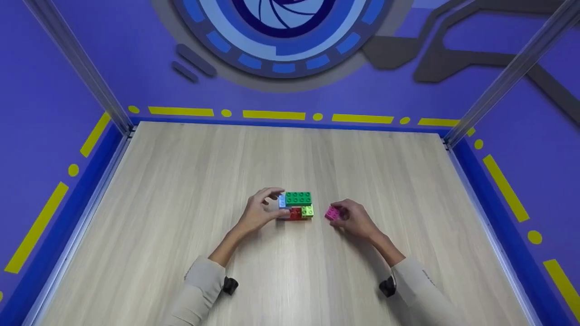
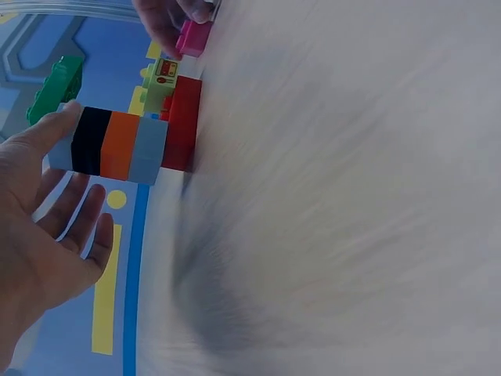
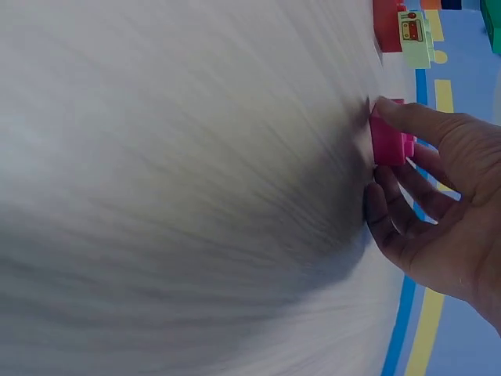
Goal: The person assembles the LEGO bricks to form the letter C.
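Note:
Near the middle of the table stands a structure of toy building bricks. Its green brick sits highest, over a column of light blue, orange and black bricks on a red base brick. A light green brick with a printed front is on the base's right end. My left hand holds the column from the left, thumb near its top; some fingertips are hidden behind it. To the right, my right hand pinches a pink brick low at the tabletop, apart from the structure.
The wood-grain table is bounded by blue-purple panels at the back and sides. Metal posts rise at the back corners. A dark device is worn at each wrist.

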A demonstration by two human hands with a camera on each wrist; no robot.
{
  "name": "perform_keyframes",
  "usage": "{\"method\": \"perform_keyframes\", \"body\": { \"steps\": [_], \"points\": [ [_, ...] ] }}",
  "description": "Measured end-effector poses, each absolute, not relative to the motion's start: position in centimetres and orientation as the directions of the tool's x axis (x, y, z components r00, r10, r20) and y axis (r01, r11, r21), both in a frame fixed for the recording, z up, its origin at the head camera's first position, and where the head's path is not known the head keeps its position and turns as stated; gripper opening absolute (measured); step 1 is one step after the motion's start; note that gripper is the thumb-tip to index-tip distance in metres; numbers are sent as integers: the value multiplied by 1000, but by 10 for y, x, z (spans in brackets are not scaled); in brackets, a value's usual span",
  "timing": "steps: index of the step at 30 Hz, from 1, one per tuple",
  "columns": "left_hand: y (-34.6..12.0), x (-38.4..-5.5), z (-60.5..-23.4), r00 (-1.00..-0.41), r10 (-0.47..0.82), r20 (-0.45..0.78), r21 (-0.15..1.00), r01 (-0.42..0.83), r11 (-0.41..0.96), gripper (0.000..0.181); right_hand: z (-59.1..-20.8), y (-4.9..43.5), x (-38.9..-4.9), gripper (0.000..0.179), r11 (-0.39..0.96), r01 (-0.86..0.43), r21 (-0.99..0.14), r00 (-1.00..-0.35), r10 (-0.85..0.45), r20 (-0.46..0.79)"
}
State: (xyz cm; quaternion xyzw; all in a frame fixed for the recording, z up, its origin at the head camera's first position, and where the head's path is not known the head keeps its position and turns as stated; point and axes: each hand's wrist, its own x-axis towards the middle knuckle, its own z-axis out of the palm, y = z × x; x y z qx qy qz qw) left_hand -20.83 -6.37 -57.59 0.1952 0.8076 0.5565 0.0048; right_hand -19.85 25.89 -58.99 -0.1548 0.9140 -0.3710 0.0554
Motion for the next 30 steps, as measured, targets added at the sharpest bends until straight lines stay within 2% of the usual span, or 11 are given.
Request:
{"method": "perform_keyframes", "body": {
  "steps": [4, 9, 16, 25, 30],
  "points": [
    [-63, -205, -565, -911, 314, 266, 881, 362, 304, 61, -591, 257, -197, 42, 697, -206, -687, -959, -284, -1],
    [-58, -207, -549, -877, 341, 339, 809, 456, 369, 53, -587, 254, -197, 38, 694, -193, -694, -967, -254, 15],
    [-51, -214, -542, -843, 401, 358, 731, 520, 442, 42, -574, 248, -203, 37, 597, -257, -760, -948, -309, 77],
    [-51, -217, -545, -817, 450, 360, 682, 560, 471, 39, -559, 231, -202, 40, 543, -248, -802, -945, -319, 76],
    [-51, -219, -548, -788, 443, 427, 628, 611, 483, 37, -553, 222, -202, 40, 503, -260, -824, -936, -342, 86]
  ]
}}
